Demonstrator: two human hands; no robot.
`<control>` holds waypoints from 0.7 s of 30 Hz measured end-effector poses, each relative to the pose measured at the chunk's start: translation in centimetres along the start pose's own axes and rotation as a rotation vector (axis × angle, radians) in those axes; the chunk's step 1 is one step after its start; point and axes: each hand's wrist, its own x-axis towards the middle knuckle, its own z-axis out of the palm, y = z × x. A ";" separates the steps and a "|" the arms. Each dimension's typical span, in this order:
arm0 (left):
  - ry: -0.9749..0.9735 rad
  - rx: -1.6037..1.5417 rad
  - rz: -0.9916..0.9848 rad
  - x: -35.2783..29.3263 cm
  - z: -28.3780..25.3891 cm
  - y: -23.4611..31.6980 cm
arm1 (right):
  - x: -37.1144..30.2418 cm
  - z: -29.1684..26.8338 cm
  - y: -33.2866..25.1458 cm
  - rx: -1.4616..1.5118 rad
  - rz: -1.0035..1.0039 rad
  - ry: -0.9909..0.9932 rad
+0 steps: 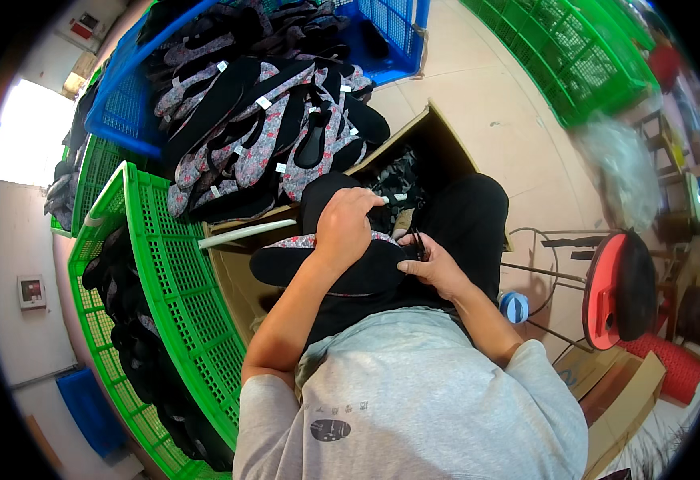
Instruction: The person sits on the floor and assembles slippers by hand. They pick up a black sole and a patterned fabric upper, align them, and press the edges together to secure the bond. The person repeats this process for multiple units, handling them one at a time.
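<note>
A cloth shoe (366, 272) with a black sole and a grey floral upper lies on its side across my lap, sole toward me. My left hand (344, 228) is closed over its upper edge, with the fingers partly hidden behind. A small white strip (395, 198) shows by its fingertips. At the shoe's right end, my right hand (439, 268) is closed, its thumb against the sole. Beside those fingers stands a thin black looped piece (419, 245), perhaps a tool handle; its kind is unclear. Dark patterned cloth (402, 172) lies in the cardboard box (448, 140) beyond.
Several matching shoes (286, 136) are piled ahead, in front of a blue crate (394, 36). A green crate (178, 248) with dark items stands at left, another green crate (566, 60) far right. A red and black stool (615, 290), blue-white roll (514, 307) and cardboard (614, 392) lie to the right.
</note>
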 end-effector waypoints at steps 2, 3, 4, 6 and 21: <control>-0.221 -0.064 -0.112 0.5 -0.5 0.3 | -0.1 0.4 -0.1 0.018 -0.056 -0.003; -0.368 -0.112 -0.179 0.8 -0.9 0.5 | -0.1 0.4 0.0 0.033 -0.098 -0.011; -0.515 -0.164 -0.245 1.2 -1.1 0.8 | -0.1 0.4 0.1 0.047 -0.140 -0.015; -0.647 -0.160 -0.284 1.6 -1.1 0.9 | 0.1 0.2 0.3 0.063 -0.150 -0.023; -0.451 -0.030 -0.032 1.1 -1.3 1.5 | 0.6 -0.3 0.2 0.026 -0.171 -0.057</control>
